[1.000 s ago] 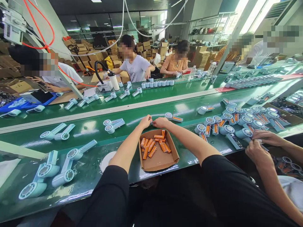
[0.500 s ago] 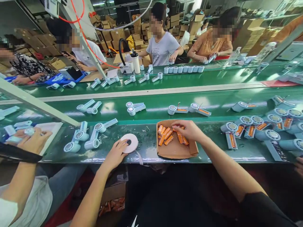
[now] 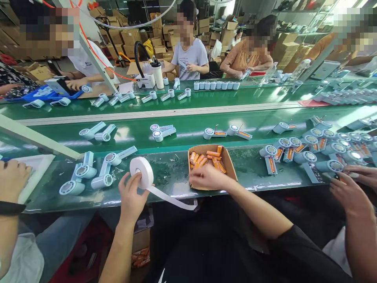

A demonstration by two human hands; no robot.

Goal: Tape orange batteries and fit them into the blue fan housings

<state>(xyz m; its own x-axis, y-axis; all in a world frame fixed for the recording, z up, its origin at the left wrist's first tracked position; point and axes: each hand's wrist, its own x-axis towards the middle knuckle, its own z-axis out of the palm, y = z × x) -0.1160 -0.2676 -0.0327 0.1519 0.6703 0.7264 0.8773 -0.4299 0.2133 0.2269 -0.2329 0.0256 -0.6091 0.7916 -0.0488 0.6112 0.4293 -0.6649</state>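
My left hand [image 3: 134, 192] grips a roll of white tape [image 3: 146, 173], standing on edge above the bench, with fingers at its core. A loose strip of tape [image 3: 173, 201] runs from the roll rightward past the bench's front edge. My right hand [image 3: 207, 177] hovers over the front left of a shallow cardboard box [image 3: 232, 167]; its fingers are loosely bent and slightly blurred, with nothing visible in them. Orange battery cells [image 3: 216, 163] lie in the box, partly hidden behind that hand.
Pale blue housings with round ends [image 3: 85, 171] lie left of my left hand. More housings, several with orange cells [image 3: 271, 165], crowd the right. A green conveyor [image 3: 188, 114] runs behind. Co-workers' hands [image 3: 350, 188] are at both sides, and people sit across the line.
My left hand has lifted the tape roll from lying flat and tipped it up, drawing the strip out rightward. My right hand has moved from the back of the box toward its front left.
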